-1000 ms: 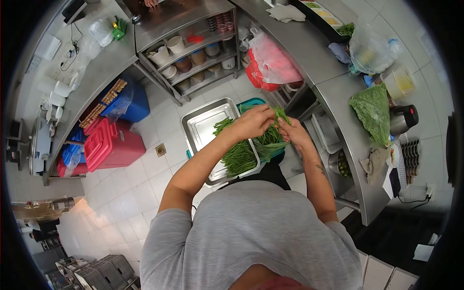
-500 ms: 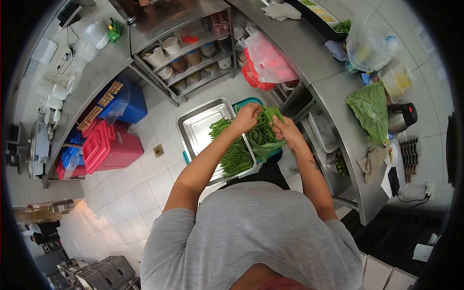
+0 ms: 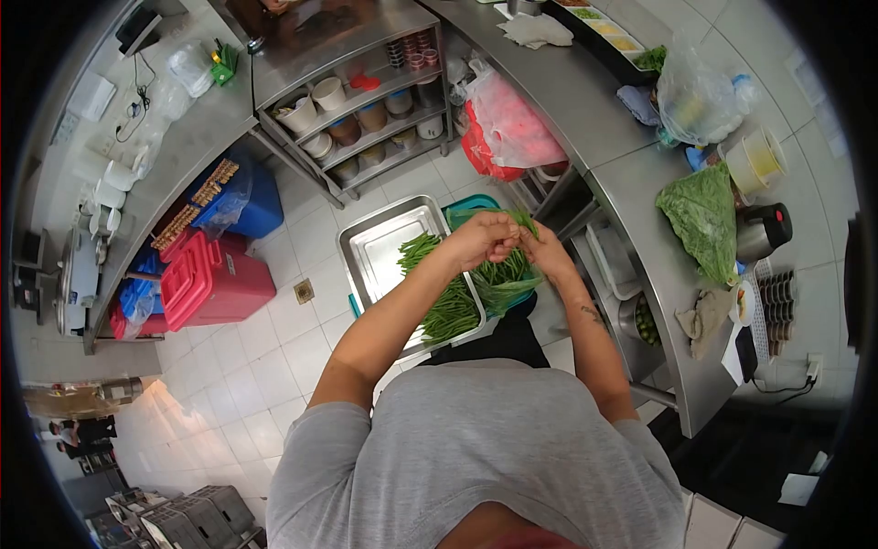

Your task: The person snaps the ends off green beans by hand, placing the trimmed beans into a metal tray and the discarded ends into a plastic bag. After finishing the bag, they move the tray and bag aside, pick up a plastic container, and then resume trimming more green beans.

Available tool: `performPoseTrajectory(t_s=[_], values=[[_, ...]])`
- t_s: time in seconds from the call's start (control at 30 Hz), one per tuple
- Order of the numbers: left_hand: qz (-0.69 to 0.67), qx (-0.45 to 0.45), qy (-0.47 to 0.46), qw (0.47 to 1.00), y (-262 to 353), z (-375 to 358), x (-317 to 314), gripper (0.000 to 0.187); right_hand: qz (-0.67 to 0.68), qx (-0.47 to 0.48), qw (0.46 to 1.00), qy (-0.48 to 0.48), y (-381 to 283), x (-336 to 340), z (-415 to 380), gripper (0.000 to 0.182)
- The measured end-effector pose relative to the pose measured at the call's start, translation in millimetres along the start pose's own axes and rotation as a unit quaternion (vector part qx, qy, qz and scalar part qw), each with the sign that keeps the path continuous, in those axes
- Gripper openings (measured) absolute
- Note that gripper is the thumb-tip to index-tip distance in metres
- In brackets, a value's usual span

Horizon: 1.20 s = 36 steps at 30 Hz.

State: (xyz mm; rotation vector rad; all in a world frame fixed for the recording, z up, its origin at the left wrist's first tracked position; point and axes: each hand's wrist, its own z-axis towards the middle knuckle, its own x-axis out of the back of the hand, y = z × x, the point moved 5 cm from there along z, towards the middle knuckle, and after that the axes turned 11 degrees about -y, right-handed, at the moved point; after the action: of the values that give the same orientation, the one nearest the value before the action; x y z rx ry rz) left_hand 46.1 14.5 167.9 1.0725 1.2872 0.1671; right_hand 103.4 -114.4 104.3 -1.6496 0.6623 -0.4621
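Observation:
My left hand (image 3: 482, 240) is closed in a pinch near the tips of some green beans, above the right edge of the metal tray. My right hand (image 3: 546, 253) is wrapped round a bunch of green beans (image 3: 523, 220), touching or almost touching my left hand. Long green beans (image 3: 448, 313) lie in the right part of the steel tray (image 3: 375, 240). More beans (image 3: 503, 271) sit in a clear green-tinted bag (image 3: 501, 297) below my hands, over a teal container (image 3: 471, 203). What my left fingertips pinch is too small to make out.
A steel counter (image 3: 631, 206) curves along the right, with a leafy-green bag (image 3: 697, 220) and a thermos (image 3: 764, 229). Steel shelves (image 3: 366, 137) with tubs stand ahead. Red (image 3: 215, 284) and blue (image 3: 249, 201) bins are at the left. Distant people (image 3: 84, 432) show at the lower left.
My left hand has moved slightly right and down, closer to my right hand. The bean bunch in my right hand now points up more narrowly. The view has shifted a little.

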Motion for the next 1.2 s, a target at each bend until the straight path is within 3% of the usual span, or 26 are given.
performPoseTrajectory(t_s=[0.1,0.2,0.4,0.5,0.6,0.7,0.8,0.9,1.0,1.1,1.17,1.2], values=[[0.250,-0.001,0.230,0.940,3,2,41,0.013,0.125,-0.056,0.989,-0.059,-13,-4,-11,0.024],[0.264,-0.035,0.252,0.930,4,3,47,0.013,0.168,-0.053,0.981,-0.076,-16,-5,-13,0.025],[0.317,0.031,0.158,0.935,4,15,36,0.010,0.153,-0.045,0.984,-0.080,-15,-2,-13,0.025],[0.295,0.023,0.178,0.938,0,17,38,0.011,0.106,-0.051,0.990,-0.077,-15,-1,-14,0.027],[0.612,-0.079,0.231,0.752,8,15,26,0.011,0.042,-0.064,0.995,-0.066,-21,-3,-15,0.024],[0.763,-0.193,0.253,0.563,8,11,14,0.013,0.019,-0.069,0.996,-0.052,-34,-10,-21,0.018],[0.562,-0.124,0.271,0.771,5,13,36,0.014,0.000,-0.057,0.997,-0.043,-35,-8,-19,0.018],[0.355,-0.021,0.204,0.912,5,16,41,0.016,-0.004,-0.061,0.997,-0.045,-32,-6,-18,0.018],[0.475,-0.015,0.200,0.857,11,15,38,0.014,-0.050,-0.046,0.997,-0.042,-19,1,-12,0.021],[0.765,-0.136,0.219,0.590,13,17,17,0.017,-0.226,-0.001,0.974,-0.020,-14,5,-4,0.027],[0.789,-0.135,0.241,0.549,7,18,7,0.019,-0.386,0.001,0.922,-0.001,-26,-2,-8,0.031],[0.801,-0.136,0.250,0.527,7,20,2,0.020,-0.404,-0.022,0.915,0.009,-28,-3,-9,0.032]])
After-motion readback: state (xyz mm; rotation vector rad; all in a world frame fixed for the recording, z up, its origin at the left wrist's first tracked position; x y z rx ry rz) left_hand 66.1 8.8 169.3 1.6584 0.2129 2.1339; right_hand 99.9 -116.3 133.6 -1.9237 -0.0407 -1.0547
